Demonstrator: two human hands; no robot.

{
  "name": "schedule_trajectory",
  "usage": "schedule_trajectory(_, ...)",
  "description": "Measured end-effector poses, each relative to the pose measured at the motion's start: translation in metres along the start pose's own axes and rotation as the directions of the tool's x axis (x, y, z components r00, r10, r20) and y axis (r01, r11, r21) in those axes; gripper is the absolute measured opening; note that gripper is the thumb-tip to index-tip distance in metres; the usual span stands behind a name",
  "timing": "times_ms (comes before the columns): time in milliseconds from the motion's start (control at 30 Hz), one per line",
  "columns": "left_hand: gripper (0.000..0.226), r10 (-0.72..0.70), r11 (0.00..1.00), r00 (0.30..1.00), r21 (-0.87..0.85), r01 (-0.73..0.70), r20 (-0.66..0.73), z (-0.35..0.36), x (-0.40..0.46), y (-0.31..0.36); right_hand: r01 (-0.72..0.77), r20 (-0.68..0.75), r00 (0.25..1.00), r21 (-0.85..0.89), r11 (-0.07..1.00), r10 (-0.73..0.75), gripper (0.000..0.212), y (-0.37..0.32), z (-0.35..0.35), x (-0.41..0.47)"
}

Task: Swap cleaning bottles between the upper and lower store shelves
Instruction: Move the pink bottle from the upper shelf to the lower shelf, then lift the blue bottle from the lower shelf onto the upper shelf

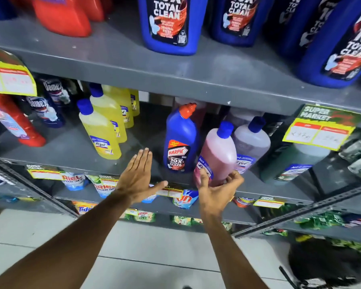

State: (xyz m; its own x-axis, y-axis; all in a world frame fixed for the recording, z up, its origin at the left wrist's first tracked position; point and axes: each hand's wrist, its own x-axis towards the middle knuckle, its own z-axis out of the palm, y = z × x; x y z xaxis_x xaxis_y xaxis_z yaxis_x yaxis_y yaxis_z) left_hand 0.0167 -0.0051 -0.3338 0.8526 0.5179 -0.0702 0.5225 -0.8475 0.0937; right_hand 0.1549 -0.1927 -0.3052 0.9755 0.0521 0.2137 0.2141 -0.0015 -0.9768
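At the front edge of the lower shelf [75, 151], we see a pink Lizol bottle [218, 155] with a blue cap, filled with pink liquid almost to the shoulder and leaning a little to the right. Our right hand [218, 191] wraps its base: the thumb presses on the blue label and the curled fingers close round the right side, so the bottle is held. Just to its left stands a blue Harpic bottle [180, 142] with a red angled cap, upright and touching or nearly touching the pink one; its plastic is opaque, so we cannot tell how full it is. Our left hand [139, 179] is spread flat and wide, fingers straight and together, thumb out to the right, holding nothing; it hovers in front of the shelf edge, left of the Harpic bottle, and we cannot tell whether it touches the shelf.

Behind and right of the pink bottle sits a pale lilac Lizol bottle [251, 140], also blue-capped. Further left, a row of yellow Lizol bottles [101, 132] runs back into the shelf, each full of yellow liquid. Beyond them stand dark Domex bottles [48, 109], and a red bottle [15, 124] leans at the far left.

Higher and farther, on the upper shelf [117, 57], large blue Harpic bottles [169, 24] stand upright, with red bottles [63, 15] to their left.
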Motion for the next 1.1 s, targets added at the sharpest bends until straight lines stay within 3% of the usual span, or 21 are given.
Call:
schedule_trajectory(133,0.122,-0.003,1.0,0.998,0.007,0.002,0.066,0.015,0.008,-0.009,0.015,-0.024,1.0,-0.012,1.0,-0.015,0.072,0.005,0.016,0.01)
schedule_trajectory(333,0.122,0.001,0.999,1.0,-0.044,-0.001,-0.012,0.031,0.012,-0.014,0.004,-0.023,1.0,0.009,1.0,-0.003,0.074,0.009,0.03,0.022)
schedule_trajectory(633,0.121,-0.004,0.998,1.0,-0.063,0.004,0.005,0.037,0.011,-0.014,0.008,-0.032,0.999,-0.009,1.0,-0.009,0.072,0.003,0.026,0.017)
schedule_trajectory(733,0.122,-0.001,0.998,1.0,-0.068,0.001,-0.012,0.037,0.011,-0.013,0.138,-0.064,0.988,-0.092,0.986,-0.144,0.084,-0.012,0.015,-0.001)
schedule_trajectory(800,0.121,0.003,0.997,0.999,-0.078,-0.007,-0.052,0.036,0.01,-0.014,0.337,0.003,0.94,-0.155,0.929,-0.34,0.078,-0.028,0.013,-0.014)
schedule_trajectory(867,0.117,0.017,0.995,0.996,-0.101,-0.026,-0.09,0.037,0.009,-0.013,0.454,0.164,0.888,-0.155,0.877,-0.43,0.071,-0.05,0.021,-0.018)
schedule_trajectory(967,0.12,0.015,0.994,0.998,-0.107,-0.021,-0.058,0.036,0.008,-0.01,0.448,0.443,0.842,-0.259,0.856,-0.307,0.08,-0.088,0.046,-0.001)
schedule_trajectory(1100,0.121,-0.007,0.994,1.0,-0.108,0.004,-0.028,0.034,0.012,-0.011,0.45,0.606,0.785,-0.416,0.79,-0.128,0.093,-0.119,0.077,0.034)
